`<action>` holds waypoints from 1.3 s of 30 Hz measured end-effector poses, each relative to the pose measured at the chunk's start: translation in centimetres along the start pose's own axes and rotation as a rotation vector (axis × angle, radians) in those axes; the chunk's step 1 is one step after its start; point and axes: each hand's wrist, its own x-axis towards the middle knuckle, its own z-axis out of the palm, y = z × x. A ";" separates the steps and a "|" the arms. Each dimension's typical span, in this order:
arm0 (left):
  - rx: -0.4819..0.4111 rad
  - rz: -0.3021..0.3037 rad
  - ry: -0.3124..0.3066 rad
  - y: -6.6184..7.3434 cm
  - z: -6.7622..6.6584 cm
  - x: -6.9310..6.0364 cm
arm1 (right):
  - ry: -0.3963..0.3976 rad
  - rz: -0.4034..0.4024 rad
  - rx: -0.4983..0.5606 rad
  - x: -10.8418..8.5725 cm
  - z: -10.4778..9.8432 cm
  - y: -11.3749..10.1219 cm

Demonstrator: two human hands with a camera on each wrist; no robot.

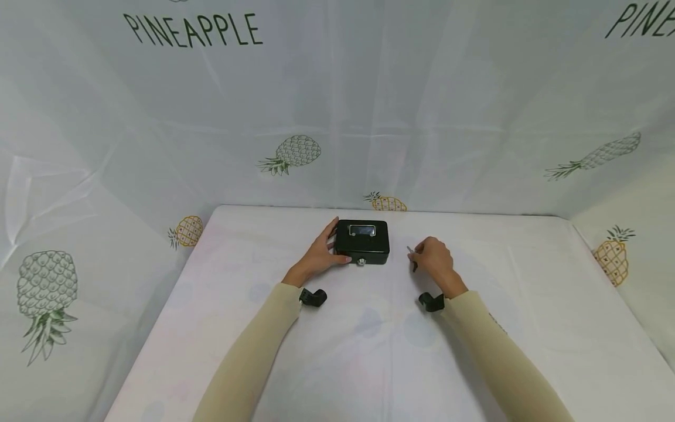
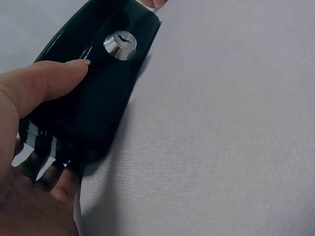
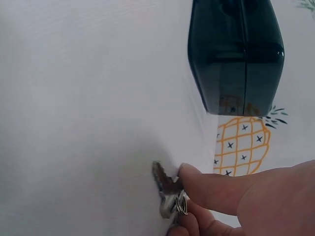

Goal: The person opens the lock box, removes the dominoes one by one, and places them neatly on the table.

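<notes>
Gripping the left end of a black box [image 1: 362, 243], the left hand [image 1: 319, 255] has its thumb on the front face, left of the lock, and its fingers wrapped along the side. Right hand [image 1: 435, 258] is clear of it, off to the right, thumb and fingertips pinching a key [image 3: 162, 178] on a small wire ring [image 3: 181, 202]. Hands well apart, box between them, nearer the left one. Key tip points up-left, box side, with a plain gap between key and box. Another metal piece [image 3: 167, 205] sits beside the ring (too blurred from the right wrist to call it a second key).

Box sits near the table's far edge, lid down. Chrome-framed handle [image 1: 362, 230] lies on top; round silver lock [image 2: 120, 45] sticks out of the front, keyhole slot facing the person.

Further out: black wrist units, left one [image 1: 313, 298] and right one [image 1: 432, 302], at the cuffs of tan sleeves [image 1: 263, 351]. White cloth covers the table [image 1: 379, 363]. Pale backdrop [image 1: 295, 88] behind and at both sides, printed with pineapples [image 1: 297, 150] in grey-green and yellow, plus PINEAPPLE lettering [image 1: 192, 30] up top.
</notes>
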 end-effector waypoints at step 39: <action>0.004 0.020 0.003 0.2 -0.3 -0.1 | 0.152 -0.208 0.081 -4.4 3.2 -1.5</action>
